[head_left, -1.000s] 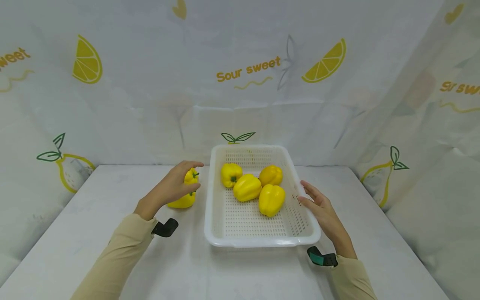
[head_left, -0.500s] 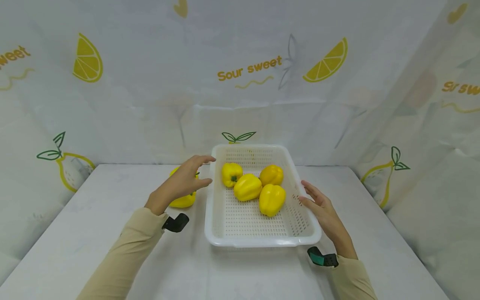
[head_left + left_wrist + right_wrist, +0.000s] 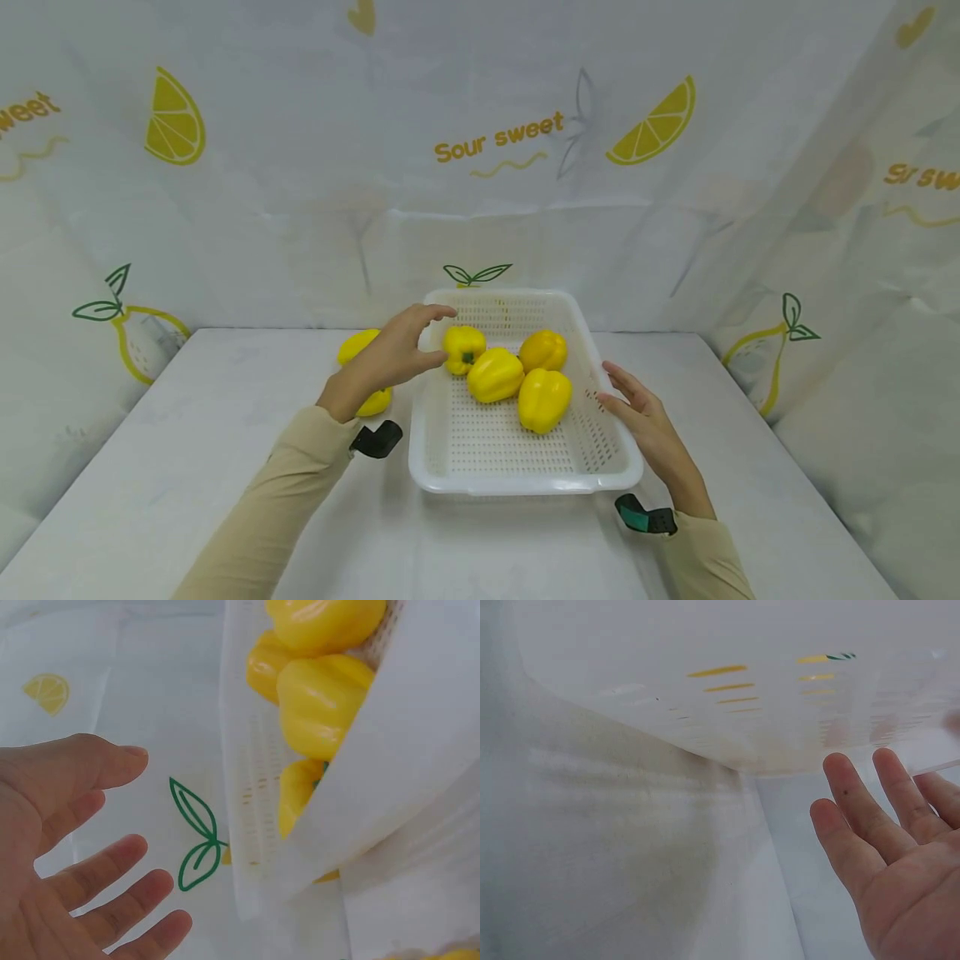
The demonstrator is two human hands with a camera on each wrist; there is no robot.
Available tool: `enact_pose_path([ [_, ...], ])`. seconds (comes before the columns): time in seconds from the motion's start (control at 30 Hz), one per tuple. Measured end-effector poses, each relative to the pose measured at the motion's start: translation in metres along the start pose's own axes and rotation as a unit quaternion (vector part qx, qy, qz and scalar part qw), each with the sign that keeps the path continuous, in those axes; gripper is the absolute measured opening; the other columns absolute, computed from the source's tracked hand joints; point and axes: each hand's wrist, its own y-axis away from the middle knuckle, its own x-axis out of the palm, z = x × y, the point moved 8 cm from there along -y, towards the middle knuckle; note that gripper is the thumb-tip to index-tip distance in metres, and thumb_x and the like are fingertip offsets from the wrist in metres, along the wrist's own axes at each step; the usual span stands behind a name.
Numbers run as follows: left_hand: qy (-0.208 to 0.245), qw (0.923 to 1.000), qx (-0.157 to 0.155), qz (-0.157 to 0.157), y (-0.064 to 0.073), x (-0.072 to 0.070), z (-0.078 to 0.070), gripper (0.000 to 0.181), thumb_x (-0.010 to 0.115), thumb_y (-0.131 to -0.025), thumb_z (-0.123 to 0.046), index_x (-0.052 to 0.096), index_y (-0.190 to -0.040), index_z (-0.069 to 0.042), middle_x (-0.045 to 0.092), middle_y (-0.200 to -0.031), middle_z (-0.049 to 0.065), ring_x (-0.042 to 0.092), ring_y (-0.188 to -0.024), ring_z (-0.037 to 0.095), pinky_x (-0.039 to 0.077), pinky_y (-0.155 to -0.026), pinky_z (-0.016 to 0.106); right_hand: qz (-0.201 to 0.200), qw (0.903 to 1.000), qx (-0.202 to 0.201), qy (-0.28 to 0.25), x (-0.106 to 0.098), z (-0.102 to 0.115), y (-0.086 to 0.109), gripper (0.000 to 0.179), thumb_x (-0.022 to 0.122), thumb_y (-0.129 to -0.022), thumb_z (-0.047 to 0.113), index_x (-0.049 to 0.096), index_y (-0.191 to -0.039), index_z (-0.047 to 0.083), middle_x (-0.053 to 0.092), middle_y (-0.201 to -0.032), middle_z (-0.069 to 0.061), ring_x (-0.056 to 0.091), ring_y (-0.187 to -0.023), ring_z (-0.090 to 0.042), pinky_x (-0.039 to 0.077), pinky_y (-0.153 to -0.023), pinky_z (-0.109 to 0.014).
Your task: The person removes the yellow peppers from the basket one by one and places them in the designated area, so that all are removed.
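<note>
A white perforated plastic basket [image 3: 517,483] holds several yellow bell peppers [image 3: 495,376]. My left hand [image 3: 392,354] hovers over the basket's left rim, thumb and fingers spread with nothing between them. Its thumb lies close to the leftmost pepper in the basket; whether they touch I cannot tell. On the table behind that hand, two more yellow bell peppers [image 3: 358,343] are partly covered. In the left wrist view the fingers [image 3: 112,862] are apart from the basket. My right hand [image 3: 651,425] is at the right rim, its fingers [image 3: 855,799] extended along the outer wall.
A white-covered table [image 3: 187,467] carries the basket. A white curtain [image 3: 300,183] printed with lemons and lettering hangs behind and to both sides. Each wrist wears a dark camera mount [image 3: 377,439].
The left hand has moved right, from beside the loose peppers to over the basket's left rim, uncovering more of those peppers. The right hand and basket have stayed put.
</note>
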Motion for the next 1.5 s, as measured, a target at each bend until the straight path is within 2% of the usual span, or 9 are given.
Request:
enact_pose_path([
  [0.2,0.007,0.9999,0.011,0.004,-0.008,0.009,-0.009,0.056,0.067,-0.091,-0.01,0.048,-0.143,-0.005,0.049,-0.147,0.014,0.048,-0.13,0.035,0.041,-0.111,0.051,-0.003,1.0,0.006,0.0,-0.001,-0.001,0.0,0.066,0.051,-0.104,0.025,0.018,-0.158,0.008,0.02,-0.162,-0.022,0.064,-0.108,-0.008,0.059,-0.085,-0.028],
  [0.47,0.02,0.9996,0.011,0.018,-0.018,0.028,-0.01,0.054,0.066,-0.093,-0.015,0.047,-0.144,-0.008,0.046,-0.15,0.011,0.045,-0.136,0.037,0.041,-0.112,0.051,-0.005,1.0,0.006,0.005,-0.001,-0.001,0.0,0.067,0.052,-0.104,0.025,0.018,-0.158,0.006,0.023,-0.16,-0.022,0.063,-0.109,-0.009,0.058,-0.086,-0.027],
  [0.7,0.04,0.9987,-0.003,0.032,-0.027,0.042,-0.01,0.054,0.065,-0.094,-0.015,0.046,-0.145,-0.009,0.045,-0.15,0.011,0.044,-0.137,0.037,0.041,-0.112,0.049,-0.008,0.9999,0.009,0.008,-0.002,-0.002,0.001,0.067,0.053,-0.103,0.026,0.018,-0.158,0.008,0.024,-0.16,-0.022,0.063,-0.109,-0.009,0.059,-0.086,-0.028],
  [1.23,0.012,0.9979,-0.026,0.057,-0.041,0.073,-0.014,0.056,0.067,-0.093,-0.016,0.046,-0.145,-0.013,0.047,-0.149,0.011,0.046,-0.136,0.03,0.043,-0.112,0.045,-0.007,0.9999,0.011,0.002,-0.002,-0.003,-0.001,0.066,0.053,-0.103,0.026,0.019,-0.158,0.01,0.024,-0.161,-0.021,0.065,-0.106,-0.01,0.059,-0.084,-0.027],
  [1.5,-0.005,0.9969,-0.022,0.075,-0.045,0.09,-0.019,0.055,0.065,-0.093,-0.014,0.047,-0.145,-0.014,0.046,-0.15,0.009,0.047,-0.136,0.026,0.042,-0.113,0.043,-0.003,0.9999,0.011,-0.005,-0.001,-0.003,-0.002,0.067,0.053,-0.103,0.025,0.019,-0.158,0.008,0.025,-0.16,-0.021,0.066,-0.105,-0.012,0.059,-0.085,-0.031],
])
